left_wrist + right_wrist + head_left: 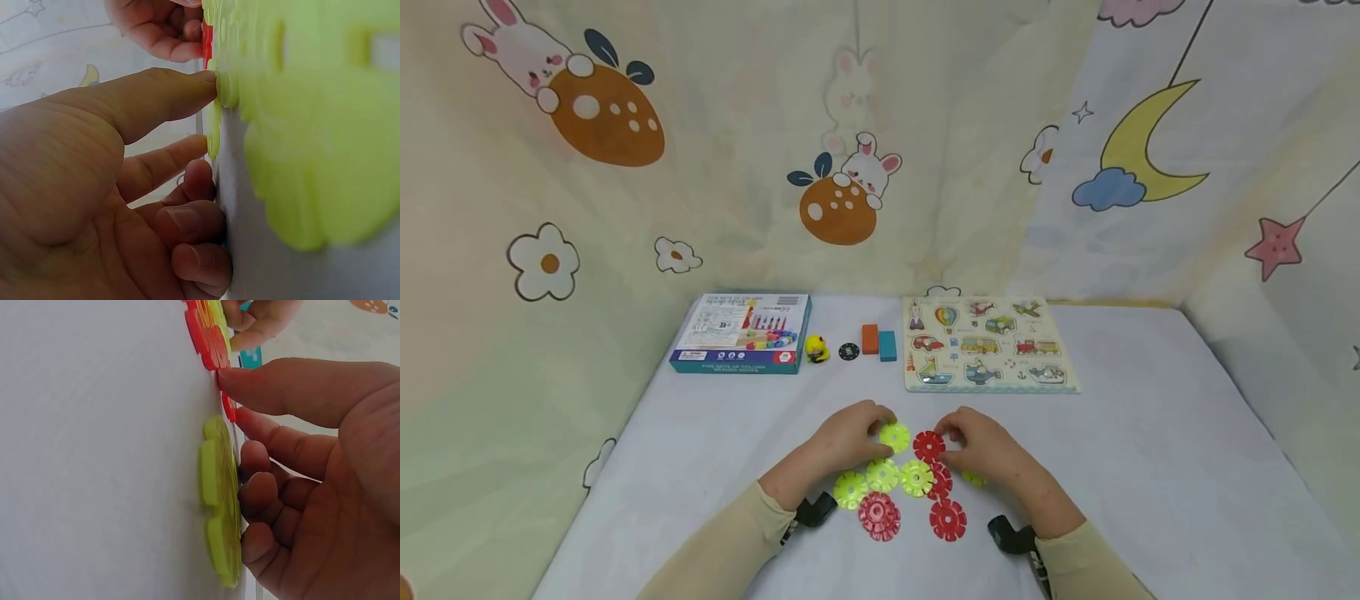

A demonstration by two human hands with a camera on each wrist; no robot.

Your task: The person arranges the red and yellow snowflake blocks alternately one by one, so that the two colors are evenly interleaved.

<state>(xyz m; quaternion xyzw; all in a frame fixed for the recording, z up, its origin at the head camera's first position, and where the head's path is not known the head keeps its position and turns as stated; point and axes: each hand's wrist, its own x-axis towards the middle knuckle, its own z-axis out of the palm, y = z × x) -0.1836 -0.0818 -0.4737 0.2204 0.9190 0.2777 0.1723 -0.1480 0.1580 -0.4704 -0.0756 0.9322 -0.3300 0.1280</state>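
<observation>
My left hand (848, 439) holds a yellow-green notched plastic disc (895, 437) by its edge, between thumb and index finger. Across from it, my right hand (988, 450) pinches a red notched disc (928, 447) the same way. Both discs are low over the cloth, and the left wrist view shows the yellow-green disc (214, 134) edge-on. Nearer me lie several more discs, among them a yellow-green one (917, 478) overlapping a red one (941, 482). Another yellow-green disc (220, 506) lies below the right hand's curled fingers, mostly hidden in the head view.
Behind the hands are a boxed set (741, 333), a small yellow duck figure (817, 349), a black round chip (848, 352), an orange block (870, 339), a blue block (887, 347) and a picture puzzle board (992, 344). A white cloth (1150, 467) covers the table.
</observation>
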